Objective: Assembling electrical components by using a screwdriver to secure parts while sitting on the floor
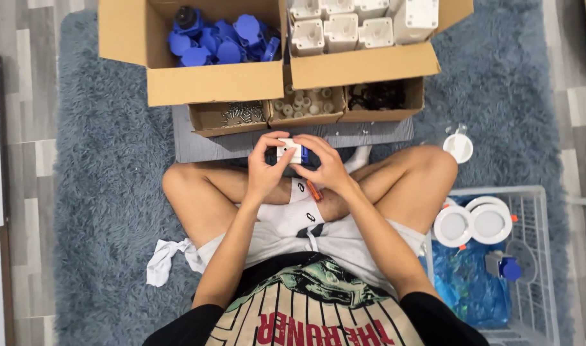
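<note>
I sit cross-legged on a grey-blue shaggy rug. My left hand (266, 168) and my right hand (324, 165) together hold a small white plastic housing (288, 150) with a blue part at its right side, above my crossed shins. Fingers of both hands wrap around it. An orange-handled tool (314, 191) lies by my right wrist on my leg.
Ahead stand a cardboard box of blue plastic caps (219, 40), a box of white housings (357, 29), and three small trays with screws (242, 113), washers (304, 102) and black parts (376, 96). A white wire basket (536, 256) at my right holds round white discs.
</note>
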